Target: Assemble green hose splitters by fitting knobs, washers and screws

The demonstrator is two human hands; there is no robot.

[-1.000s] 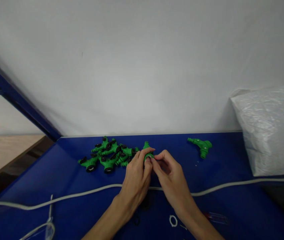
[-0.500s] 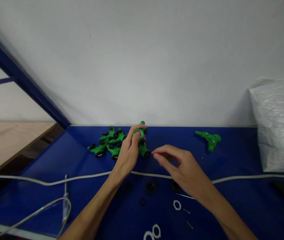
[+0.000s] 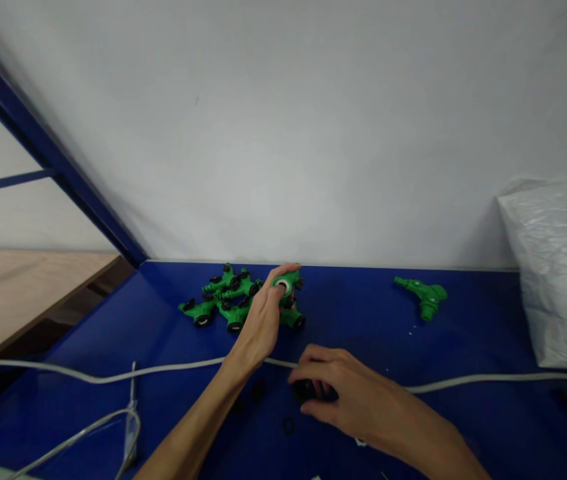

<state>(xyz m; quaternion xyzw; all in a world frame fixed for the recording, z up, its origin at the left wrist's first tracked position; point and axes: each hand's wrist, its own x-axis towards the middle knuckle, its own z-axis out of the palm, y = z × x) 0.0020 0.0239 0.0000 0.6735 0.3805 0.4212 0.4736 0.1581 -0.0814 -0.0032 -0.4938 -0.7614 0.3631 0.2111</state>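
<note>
My left hand [image 3: 262, 321] holds a green plastic hose fitting [image 3: 286, 283] with a white ring in its round end, lifted just over a pile of similar green fittings with black parts [image 3: 226, 300] on the blue table [image 3: 463, 347]. My right hand [image 3: 350, 399] is lower and nearer to me, palm down, its fingertips closing on a small black round part [image 3: 304, 389] that lies on the table. A thin black ring [image 3: 288, 425] lies just below that part.
A single green fitting [image 3: 426, 296] lies apart at the back right. A white cable [image 3: 113, 375] runs across the table. A large white plastic bag [image 3: 560, 267] stands at the right. A blue frame post [image 3: 53, 157] and a wooden bench [image 3: 18, 293] are at the left.
My hands have parted: the left carried the green fitting back toward the pile, and the right came down and toward me onto the black round part.
</note>
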